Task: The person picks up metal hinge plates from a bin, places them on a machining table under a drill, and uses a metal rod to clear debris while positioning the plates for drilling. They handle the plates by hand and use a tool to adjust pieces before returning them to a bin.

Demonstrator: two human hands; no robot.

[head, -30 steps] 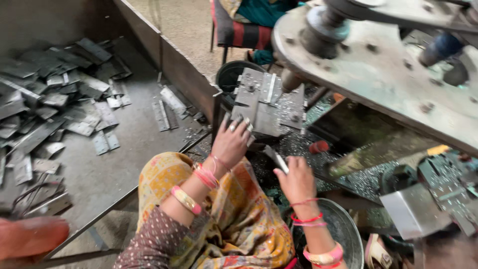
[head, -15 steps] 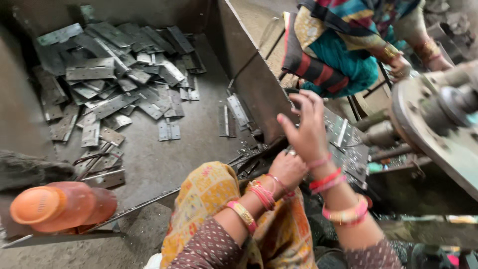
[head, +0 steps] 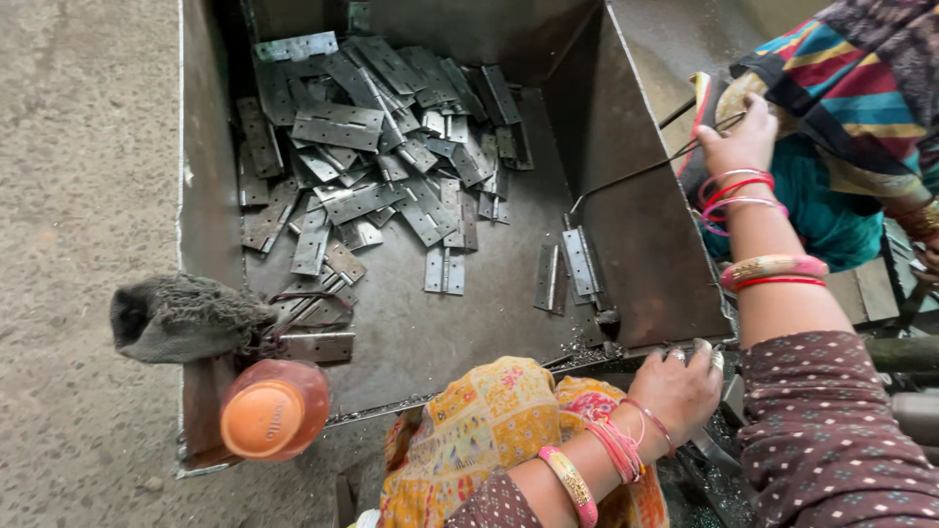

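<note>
Grey steel bin (head: 391, 342) of flat metal hinges (head: 381, 166) on a rough concrete floor (head: 78, 196)
Left hand (head: 680, 386) curls closed on the bin's near rim; right hand (head: 738, 142) lies half-open, beyond it; hinges lie left of both

Dull silver-grey hinges (head: 391, 166) heaped in a dark grey metal bin (head: 646, 225), beside an orange bottle (head: 274, 409) and a grey-brown knitted cloth (head: 181, 318). Pink, red and gold bangles on the right hand (head: 738, 147) and left hand (head: 680, 391); maroon white-dotted sleeve (head: 831, 430). Yellow floral fabric (head: 489, 430) below, teal and multicoloured striped cloth (head: 831, 98) top right.
</note>
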